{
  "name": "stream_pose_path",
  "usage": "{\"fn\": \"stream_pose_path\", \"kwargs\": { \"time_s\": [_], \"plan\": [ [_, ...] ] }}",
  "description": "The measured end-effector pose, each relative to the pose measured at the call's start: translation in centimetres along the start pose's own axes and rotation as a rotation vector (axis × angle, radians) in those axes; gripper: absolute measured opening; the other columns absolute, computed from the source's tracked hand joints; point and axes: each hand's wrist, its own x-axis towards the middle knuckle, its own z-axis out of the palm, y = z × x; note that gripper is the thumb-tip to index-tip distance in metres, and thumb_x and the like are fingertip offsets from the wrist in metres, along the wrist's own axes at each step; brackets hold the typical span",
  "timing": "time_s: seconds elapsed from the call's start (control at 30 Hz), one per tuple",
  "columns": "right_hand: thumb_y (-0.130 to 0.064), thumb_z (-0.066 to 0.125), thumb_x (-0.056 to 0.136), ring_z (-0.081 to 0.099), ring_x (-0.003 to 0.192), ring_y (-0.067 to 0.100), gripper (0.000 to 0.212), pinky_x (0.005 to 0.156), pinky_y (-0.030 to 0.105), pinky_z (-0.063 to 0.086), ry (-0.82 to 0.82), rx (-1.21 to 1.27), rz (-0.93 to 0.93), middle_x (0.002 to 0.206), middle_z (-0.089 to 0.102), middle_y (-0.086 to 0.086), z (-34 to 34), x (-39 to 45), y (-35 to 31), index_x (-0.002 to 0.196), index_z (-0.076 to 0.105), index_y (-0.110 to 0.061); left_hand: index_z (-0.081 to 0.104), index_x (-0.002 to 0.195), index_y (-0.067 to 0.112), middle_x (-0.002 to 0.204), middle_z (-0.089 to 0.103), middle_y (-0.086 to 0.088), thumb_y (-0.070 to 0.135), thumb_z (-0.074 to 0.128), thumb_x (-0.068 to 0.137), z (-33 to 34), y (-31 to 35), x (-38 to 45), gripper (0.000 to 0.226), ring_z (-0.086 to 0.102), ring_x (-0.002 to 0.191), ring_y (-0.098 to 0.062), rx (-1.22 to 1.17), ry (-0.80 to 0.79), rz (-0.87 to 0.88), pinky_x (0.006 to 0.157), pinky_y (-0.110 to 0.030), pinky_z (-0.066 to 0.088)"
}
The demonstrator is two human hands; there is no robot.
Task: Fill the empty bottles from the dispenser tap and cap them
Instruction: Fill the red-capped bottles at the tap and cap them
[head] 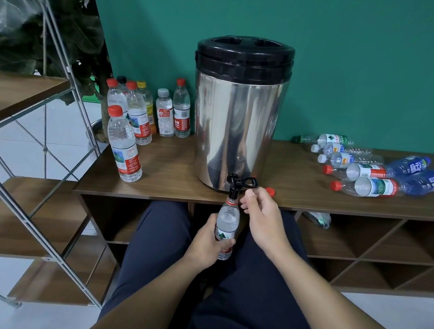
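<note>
While clear red-labelled plastic bottle (227, 225) sits under black dispenser tap (236, 185) | left hand (206, 243) wrapped round it | right hand (260, 213) loosely curled, holding nothing | loose red cap (270, 191) on wooden shelf top (169, 171) | seven capped upright bottles (137, 115) | six empties lying (372, 170).

i hold a clear plastic bottle with a red-and-white label (226, 225) upright, its open neck right under the black tap (235, 185) of the steel dispenser with a black lid (236, 129). its loose red cap (270, 191) lies on the wooden table's edge (157, 188). capped filled bottles (137, 117) stand left of the dispenser; empty capped bottles (364, 174) lie on their sides to the right.
</note>
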Motion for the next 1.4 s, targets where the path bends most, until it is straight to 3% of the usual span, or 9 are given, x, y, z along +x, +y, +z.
{"fn": "stream_pose_path", "kwargs": {
  "time_s": [0.13, 0.23, 0.43, 0.57, 0.77, 1.03, 1.2, 1.4],
  "plan": [
    [-0.046, 0.054, 0.116, 0.059, 0.072, 0.012, 0.046, 0.078, 0.039, 0.053, -0.007, 0.1, 0.059, 0.083, 0.07, 0.005, -0.2, 0.9, -1.3, 0.093, 0.068, -0.008, 0.058, 0.135, 0.037, 0.119, 0.074, 0.014, 0.018, 0.089, 0.093, -0.1, 0.1, -0.1, 0.055, 0.07, 0.114, -0.002, 0.011, 0.004, 0.004, 0.104, -0.03, 0.056],
    [-0.05, 0.056, 0.113, 0.047, 0.067, 0.017, 0.054, 0.07, 0.041, 0.041, -0.029, 0.178, 0.133, 0.074, 0.06, 0.004, -0.1, 1.5, -1.9, 0.08, 0.061, -0.008, 0.058, 0.134, 0.037, 0.118, 0.074, 0.015, 0.018, 0.088, 0.094, -0.1, 0.2, -0.2, 0.054, 0.07, 0.113, -0.001, 0.013, 0.001, -0.001, 0.102, -0.027, 0.055],
    [-0.04, 0.062, 0.107, 0.037, 0.064, 0.019, 0.048, 0.067, 0.042, 0.033, -0.002, 0.205, 0.201, 0.07, 0.048, 0.004, 0.5, 2.4, -3.0, 0.077, 0.048, -0.006, 0.057, 0.136, 0.035, 0.12, 0.074, 0.015, 0.017, 0.087, 0.095, -0.1, 0.3, -0.3, 0.054, 0.07, 0.115, -0.002, 0.008, -0.007, 0.001, 0.106, -0.029, 0.056],
    [-0.027, 0.064, 0.11, 0.03, 0.06, 0.016, 0.038, 0.06, 0.036, 0.027, -0.015, 0.292, 0.273, 0.068, 0.042, 0.002, 0.7, 3.4, -3.4, 0.077, 0.051, -0.014, 0.057, 0.137, 0.036, 0.12, 0.074, 0.015, 0.018, 0.087, 0.096, -0.2, 0.3, -0.3, 0.054, 0.07, 0.115, -0.002, 0.014, -0.008, 0.005, 0.107, -0.03, 0.056],
    [-0.02, 0.065, 0.109, 0.026, 0.056, 0.014, 0.042, 0.052, 0.028, 0.026, -0.072, 0.307, 0.318, 0.064, 0.04, -0.002, 0.5, 4.7, -4.0, 0.072, 0.046, -0.02, 0.058, 0.135, 0.037, 0.119, 0.074, 0.016, 0.019, 0.087, 0.095, -0.2, 0.3, -0.3, 0.053, 0.071, 0.115, -0.003, 0.013, -0.007, 0.003, 0.107, -0.032, 0.057],
    [-0.021, 0.065, 0.109, 0.03, 0.054, 0.015, 0.041, 0.053, 0.03, 0.025, -0.107, 0.233, 0.26, 0.067, 0.045, 0.004, 0.0, 5.0, -4.3, 0.071, 0.05, -0.016, 0.058, 0.133, 0.038, 0.116, 0.075, 0.015, 0.019, 0.088, 0.095, -0.1, 0.3, -0.2, 0.051, 0.072, 0.112, -0.005, 0.014, -0.002, -0.004, 0.106, -0.035, 0.058],
    [-0.023, 0.066, 0.106, 0.03, 0.054, 0.016, 0.035, 0.055, 0.035, 0.023, -0.084, 0.215, 0.234, 0.069, 0.046, 0.009, 0.1, 4.8, -4.3, 0.075, 0.054, -0.013, 0.059, 0.133, 0.036, 0.116, 0.075, 0.015, 0.017, 0.087, 0.095, -0.1, 0.4, -0.3, 0.051, 0.071, 0.111, -0.001, 0.011, 0.001, -0.008, 0.103, -0.028, 0.057],
    [-0.024, 0.066, 0.104, 0.036, 0.055, 0.016, 0.041, 0.057, 0.034, 0.029, -0.046, 0.174, 0.219, 0.064, 0.052, 0.005, 0.2, 4.6, -4.4, 0.066, 0.052, -0.019, 0.059, 0.131, 0.038, 0.115, 0.074, 0.019, 0.019, 0.087, 0.096, -0.2, 0.7, -0.4, 0.049, 0.07, 0.111, 0.001, 0.023, 0.002, -0.017, 0.1, -0.025, 0.055]
  ]
}}
